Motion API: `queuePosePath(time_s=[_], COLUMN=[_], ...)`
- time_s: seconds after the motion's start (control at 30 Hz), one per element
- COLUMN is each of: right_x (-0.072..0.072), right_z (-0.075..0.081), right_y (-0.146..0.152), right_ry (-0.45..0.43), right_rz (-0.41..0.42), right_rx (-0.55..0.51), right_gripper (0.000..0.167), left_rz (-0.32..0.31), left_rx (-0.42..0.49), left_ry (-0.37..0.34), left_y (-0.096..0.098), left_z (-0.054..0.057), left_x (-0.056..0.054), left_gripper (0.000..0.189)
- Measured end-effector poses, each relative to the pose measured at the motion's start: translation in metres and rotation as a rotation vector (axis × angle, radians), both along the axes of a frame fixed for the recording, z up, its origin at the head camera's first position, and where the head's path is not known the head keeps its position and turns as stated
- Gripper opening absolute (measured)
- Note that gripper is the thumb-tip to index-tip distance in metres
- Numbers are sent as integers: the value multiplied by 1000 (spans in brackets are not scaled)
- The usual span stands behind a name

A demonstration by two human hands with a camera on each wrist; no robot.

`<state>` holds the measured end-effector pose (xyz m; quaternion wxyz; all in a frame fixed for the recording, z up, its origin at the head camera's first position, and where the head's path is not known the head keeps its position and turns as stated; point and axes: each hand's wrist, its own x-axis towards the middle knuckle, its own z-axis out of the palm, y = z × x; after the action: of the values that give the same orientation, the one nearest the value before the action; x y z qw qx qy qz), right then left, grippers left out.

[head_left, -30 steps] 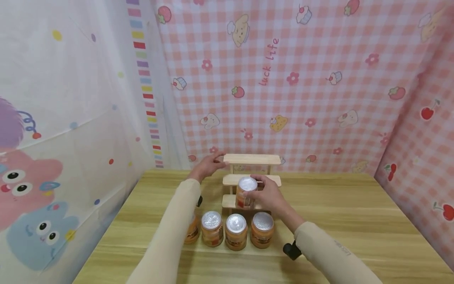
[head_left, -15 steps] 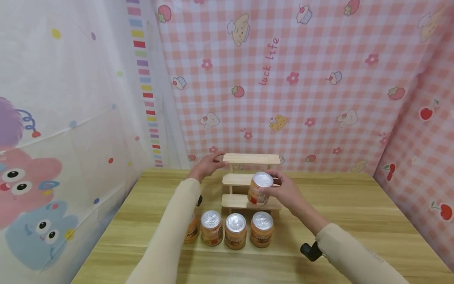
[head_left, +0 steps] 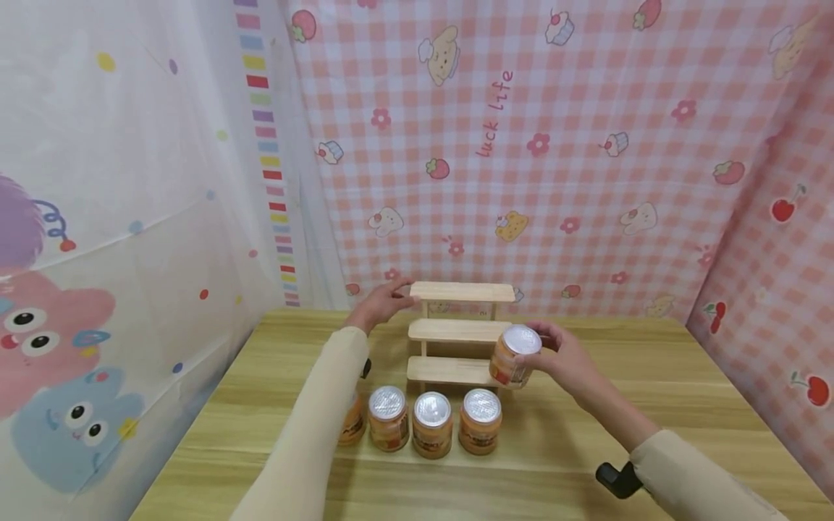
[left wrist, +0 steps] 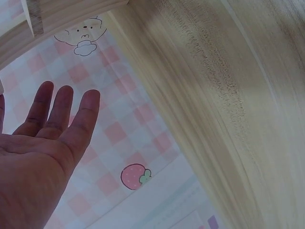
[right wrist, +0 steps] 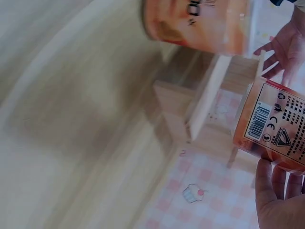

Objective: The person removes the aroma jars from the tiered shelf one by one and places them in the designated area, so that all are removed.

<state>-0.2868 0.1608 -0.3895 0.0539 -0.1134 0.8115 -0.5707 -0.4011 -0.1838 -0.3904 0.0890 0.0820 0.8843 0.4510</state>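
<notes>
My right hand (head_left: pixel 570 362) grips an orange jar (head_left: pixel 510 365) with a silver lid, fingers and thumb on its sides. It is held slightly tilted, overlapping the right end of the lowest shelf in the head view. The right wrist view shows the barcode label of this jar (right wrist: pixel 274 124). My left hand (head_left: pixel 381 305) is at the left end of the top tier of a three-tier wooden display rack (head_left: pixel 456 330), thumb in front and index finger behind. In the left wrist view the other fingers (left wrist: pixel 62 107) stick out loosely beside the rack.
In front of the rack stands a row of similar jars (head_left: pixel 433 427) on the wooden table (head_left: pixel 619 405); my left sleeve partly covers the leftmost. A pink checked cloth (head_left: pixel 534 181) hangs behind, and a white printed cloth (head_left: pixel 163 217) hangs on the left.
My right hand has carried the jar rightward, from before the middle of the lowest shelf to its right end, baring the shelf's middle. My left hand stays at the rack's top tier.
</notes>
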Motion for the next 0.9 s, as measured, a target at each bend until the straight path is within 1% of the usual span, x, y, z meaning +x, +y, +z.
queuePosePath(time_s=[0.17, 0.27, 0.37, 0.47, 0.7, 0.9], right_x=[5, 8, 13, 19, 29, 33], right_z=[-13, -25, -39, -49, -63, -74], right_y=[14, 18, 21, 22, 21, 20], right_ry=[0, 8, -10, -31, -49, -64], right_rz=[-11, -8, -6, -11, -11, -10], right_rx=[22, 19, 18, 29, 60, 34], right_gripper=[66, 65, 66, 66, 70, 70], left_rz=[-9, -10, -3, 4, 4, 13], left_rx=[0, -9, -24, -33, -38, -24], left_ry=[6, 11, 11, 6, 11, 18], left_y=[-1, -4, -6, -5, -2, -2], left_z=[1, 1, -1, -1, 0, 1], left_x=[-2, -3, -2, 0, -2, -4], left_gripper=[58, 58, 57, 57, 56, 53])
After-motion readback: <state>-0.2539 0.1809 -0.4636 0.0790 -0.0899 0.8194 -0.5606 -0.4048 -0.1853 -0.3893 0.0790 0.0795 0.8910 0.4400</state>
